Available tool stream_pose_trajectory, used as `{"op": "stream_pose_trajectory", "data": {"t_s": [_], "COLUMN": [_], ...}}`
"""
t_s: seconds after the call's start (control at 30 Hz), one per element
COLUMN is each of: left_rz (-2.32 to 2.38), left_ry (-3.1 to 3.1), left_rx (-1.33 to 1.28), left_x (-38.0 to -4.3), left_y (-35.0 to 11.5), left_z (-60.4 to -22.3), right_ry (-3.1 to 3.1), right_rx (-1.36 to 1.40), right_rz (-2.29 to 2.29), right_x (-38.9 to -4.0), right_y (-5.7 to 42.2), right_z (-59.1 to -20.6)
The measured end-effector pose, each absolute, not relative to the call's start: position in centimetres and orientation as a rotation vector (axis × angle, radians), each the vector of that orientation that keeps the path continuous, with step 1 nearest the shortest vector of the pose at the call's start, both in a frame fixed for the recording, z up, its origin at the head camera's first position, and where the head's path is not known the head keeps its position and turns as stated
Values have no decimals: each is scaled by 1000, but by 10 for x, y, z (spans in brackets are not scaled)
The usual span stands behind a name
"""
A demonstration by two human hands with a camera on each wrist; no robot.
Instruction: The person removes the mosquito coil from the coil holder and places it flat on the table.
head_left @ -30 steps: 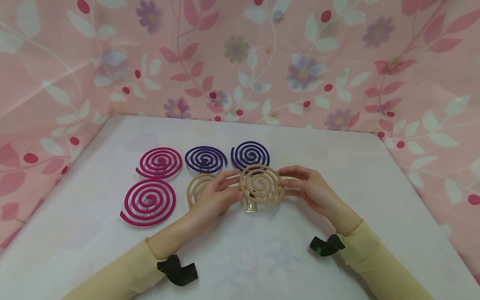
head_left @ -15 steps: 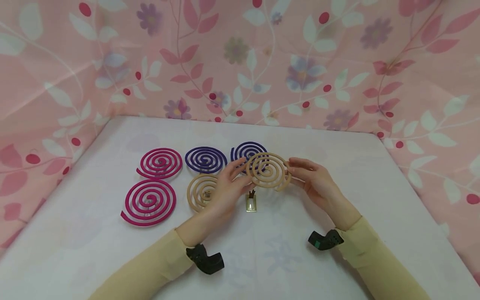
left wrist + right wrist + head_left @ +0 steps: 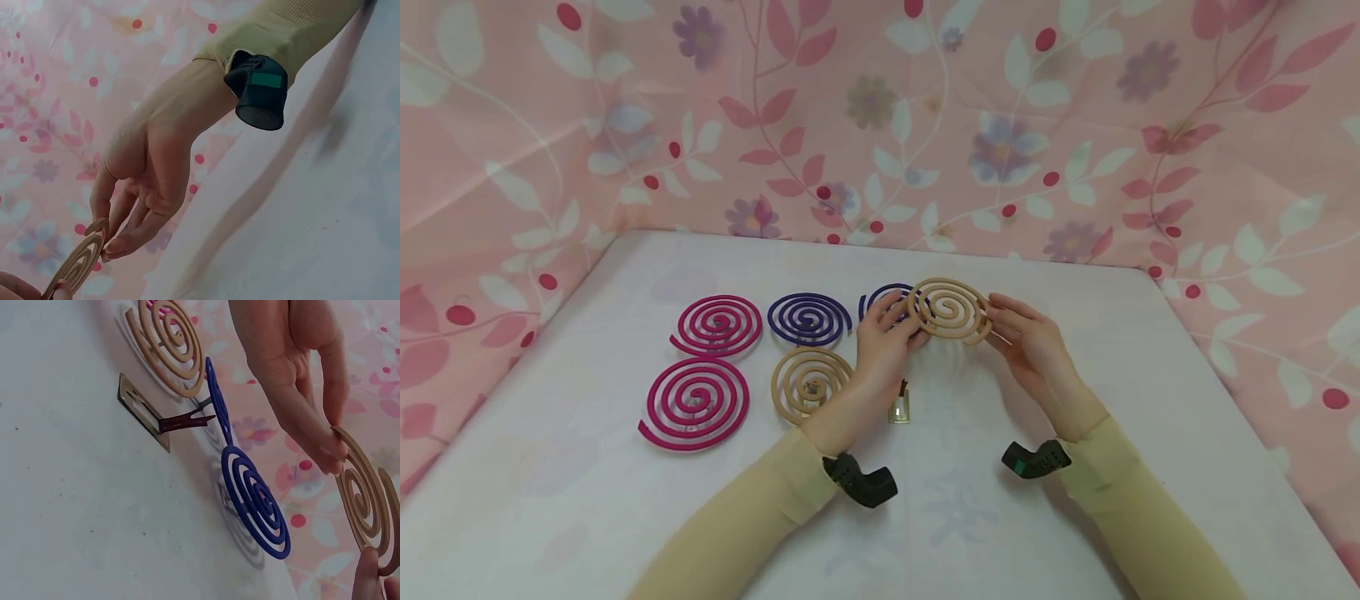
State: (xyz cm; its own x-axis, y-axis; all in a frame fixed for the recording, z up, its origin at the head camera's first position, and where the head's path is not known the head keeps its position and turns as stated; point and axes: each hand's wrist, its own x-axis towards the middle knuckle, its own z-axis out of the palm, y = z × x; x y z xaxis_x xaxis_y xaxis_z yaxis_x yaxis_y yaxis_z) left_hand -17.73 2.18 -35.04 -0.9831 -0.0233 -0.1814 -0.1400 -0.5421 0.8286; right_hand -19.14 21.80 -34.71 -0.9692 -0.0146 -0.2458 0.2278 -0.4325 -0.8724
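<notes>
A beige mosquito coil (image 3: 949,310) is held up off the table between both hands. My left hand (image 3: 878,343) pinches its left edge, thumb and fingertips on the rim in the right wrist view. From the other side, my right hand (image 3: 1033,337) grips the right edge; in the left wrist view its fingers (image 3: 128,240) meet the coil's rim. Below and nearer to me stands a small metal coil stand (image 3: 899,410), its dark prongs (image 3: 187,422) upright and bare.
To the left, two magenta coils (image 3: 699,396), a dark blue coil (image 3: 808,321) and a second beige coil (image 3: 777,375) sit raised on stands. Another dark blue coil (image 3: 255,500) lies behind my left hand, partly hidden. A floral pink cloth (image 3: 880,125) hangs behind the white table (image 3: 1150,350).
Both hands have carried the beige coil away from me and to the right, off above the small stand, which has come into fuller view. The other coils stay put.
</notes>
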Motion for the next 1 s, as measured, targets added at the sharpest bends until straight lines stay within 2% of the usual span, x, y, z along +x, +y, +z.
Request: {"op": "stream_pose_trajectory", "data": {"t_s": [0.5,0.73,1.0], "left_rz": [2964,3064,3016], "left_ry": [1307,1202,1031], "left_rx": [-402,-437,-463], "left_x": [-221,-236,-248], "left_y": [60,75,81], "left_z": [-353,-341,-331], "right_ry": [1515,1437,1428], "right_rx": [456,469,426], "right_rz": [-2765,-2823,-2796], "right_x": [-229,-248,-253], "right_y": [214,222,239], "right_z": [-337,-333,-326]}}
